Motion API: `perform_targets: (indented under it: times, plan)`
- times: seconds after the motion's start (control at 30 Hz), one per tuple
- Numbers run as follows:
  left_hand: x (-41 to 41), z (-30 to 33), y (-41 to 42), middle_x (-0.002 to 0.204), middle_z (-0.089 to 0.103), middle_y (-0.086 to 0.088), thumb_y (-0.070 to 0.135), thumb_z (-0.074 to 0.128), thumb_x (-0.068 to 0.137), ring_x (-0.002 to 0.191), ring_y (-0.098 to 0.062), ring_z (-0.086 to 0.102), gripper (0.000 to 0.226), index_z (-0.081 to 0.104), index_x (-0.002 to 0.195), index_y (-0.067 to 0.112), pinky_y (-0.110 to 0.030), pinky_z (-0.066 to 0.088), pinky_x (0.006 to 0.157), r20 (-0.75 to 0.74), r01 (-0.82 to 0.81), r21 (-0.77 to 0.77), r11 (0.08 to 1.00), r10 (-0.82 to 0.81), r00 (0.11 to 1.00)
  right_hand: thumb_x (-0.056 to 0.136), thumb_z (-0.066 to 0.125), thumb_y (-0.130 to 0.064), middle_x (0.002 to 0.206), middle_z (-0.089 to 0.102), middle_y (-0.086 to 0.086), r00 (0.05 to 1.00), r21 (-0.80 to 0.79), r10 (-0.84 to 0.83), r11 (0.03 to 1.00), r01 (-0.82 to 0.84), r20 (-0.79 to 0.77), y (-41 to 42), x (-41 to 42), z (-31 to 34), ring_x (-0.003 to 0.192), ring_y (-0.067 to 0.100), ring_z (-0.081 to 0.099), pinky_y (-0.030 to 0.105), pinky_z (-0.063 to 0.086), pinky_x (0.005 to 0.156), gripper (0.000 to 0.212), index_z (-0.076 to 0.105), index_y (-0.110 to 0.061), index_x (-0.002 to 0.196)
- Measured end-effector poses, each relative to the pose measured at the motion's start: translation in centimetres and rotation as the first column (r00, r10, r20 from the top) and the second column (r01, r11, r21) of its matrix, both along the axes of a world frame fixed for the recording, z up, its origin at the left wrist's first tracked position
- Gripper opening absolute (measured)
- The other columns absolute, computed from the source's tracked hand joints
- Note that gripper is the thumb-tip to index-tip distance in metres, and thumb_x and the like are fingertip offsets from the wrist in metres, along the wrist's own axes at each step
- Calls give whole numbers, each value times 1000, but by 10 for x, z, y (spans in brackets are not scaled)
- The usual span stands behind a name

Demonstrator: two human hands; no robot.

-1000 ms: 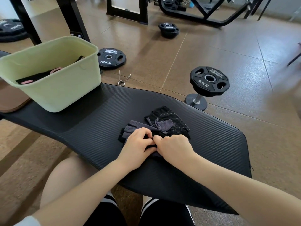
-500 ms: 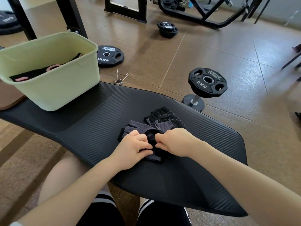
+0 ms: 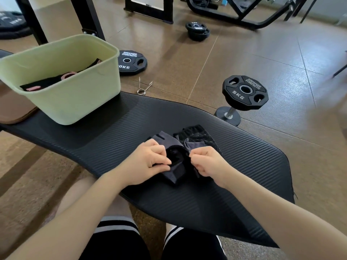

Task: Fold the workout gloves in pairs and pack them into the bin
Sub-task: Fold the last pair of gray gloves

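Note:
A grey fingerless workout glove lies on the black ribbed mat, with its black cuff opening pulled apart between my hands. My left hand pinches the left edge of the cuff and my right hand pinches the right edge. A second glove, black mesh with a grey strap, lies just behind it, touching it. The pale green bin stands on the mat at the far left and holds black gloves with pink tabs.
A 5 kg weight plate on a short stand is to the right behind the mat. A 10 kg plate and a metal spring clip lie on the brown floor by the bin. Black machine frames stand at the back. My knees are under the mat's near edge.
My hands have drawn apart, opening the grey glove's cuff, which was bunched under both hands a second ago. The mesh glove behind has stayed where it was.

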State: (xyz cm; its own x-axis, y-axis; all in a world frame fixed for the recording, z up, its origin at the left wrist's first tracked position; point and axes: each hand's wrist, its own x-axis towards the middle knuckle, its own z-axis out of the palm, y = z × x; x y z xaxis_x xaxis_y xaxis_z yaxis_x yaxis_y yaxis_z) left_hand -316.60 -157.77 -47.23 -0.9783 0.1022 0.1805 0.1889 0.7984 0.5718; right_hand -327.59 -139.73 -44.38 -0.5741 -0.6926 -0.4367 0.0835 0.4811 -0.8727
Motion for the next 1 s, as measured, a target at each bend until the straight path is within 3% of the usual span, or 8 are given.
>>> perform_targets:
  times: [0.17, 0.3, 0.4, 0.57, 0.73, 0.8, 0.9, 1.0]
  plan:
    - [1, 3, -5, 82, 45, 17, 51, 42, 79, 80, -2, 35, 41, 69, 88, 22, -29, 35, 76, 72, -22, -61, 998, 26, 997, 79, 38, 7, 41, 27, -8, 994, -11, 44, 999, -43, 99, -2, 9, -2, 37, 5, 18, 15, 13, 35, 42, 34, -19, 46]
    - [1, 5, 22, 96, 41, 12, 64, 29, 67, 92, -9, 35, 63, 65, 101, 23, -29, 29, 84, 183, -149, -116, 982, 168, 969, 79, 41, 2, 43, 29, -6, 999, 49, 36, 998, -38, 37, -8, 14, -4, 38, 6, 20, 16, 14, 36, 37, 37, -17, 47]
    - [-6, 2, 39, 106, 46, 9, 60, 48, 78, 102, -13, 35, 50, 61, 108, 22, -30, 26, 88, 171, -172, -179, 969, 203, 964, 80, 42, 1, 47, 31, -2, 997, 44, -26, 999, 23, 67, -9, 14, -7, 37, 6, 22, 16, 17, 35, 38, 40, -18, 47]
    - [-4, -2, 35, 97, 55, 15, 45, 53, 80, 109, -5, 38, 36, 62, 106, 21, -30, 19, 94, 173, -253, 50, 966, 241, 955, 82, 58, -28, 47, 42, -9, 883, 137, 152, 985, -101, -444, -2, 23, -12, 47, 6, 35, 25, 32, 50, 34, 36, -23, 56]
    - [0, -1, 24, 88, 56, 24, 54, 42, 77, 94, 2, 50, 38, 62, 94, 27, -34, 27, 97, 170, -172, 133, 976, 148, 974, 86, 59, -34, 55, 56, 5, 797, 96, 175, 984, -147, -578, -3, 19, -11, 50, 15, 44, 36, 42, 55, 36, 40, -17, 61]
    - [-1, 3, 22, 88, 61, 20, 53, 41, 77, 87, 1, 54, 34, 62, 92, 31, -31, 30, 97, 183, -150, 156, 976, 120, 976, 89, 56, -26, 50, 52, 0, 819, 68, 220, 974, -217, -529, -2, 15, -8, 44, 12, 43, 33, 42, 51, 32, 43, -9, 65]
    - [-1, 14, 21, 85, 64, 15, 44, 48, 81, 83, 0, 57, 23, 62, 88, 28, -15, 35, 89, 204, -43, 220, 975, -3, 979, 93, 50, -12, 45, 44, -7, 954, -103, 216, 965, -241, -208, 4, 9, -5, 37, 10, 39, 20, 35, 45, 31, 42, -10, 63]
    - [8, 12, 4, 94, 69, 16, 45, 50, 80, 93, 0, 60, 26, 67, 90, 29, -10, 28, 101, 260, -62, 278, 959, -13, 965, 93, 42, -3, 44, 36, -8, 981, -276, -87, 952, 134, 176, 17, -14, 1, 35, 7, 32, 14, 25, 34, 36, 35, -16, 60]
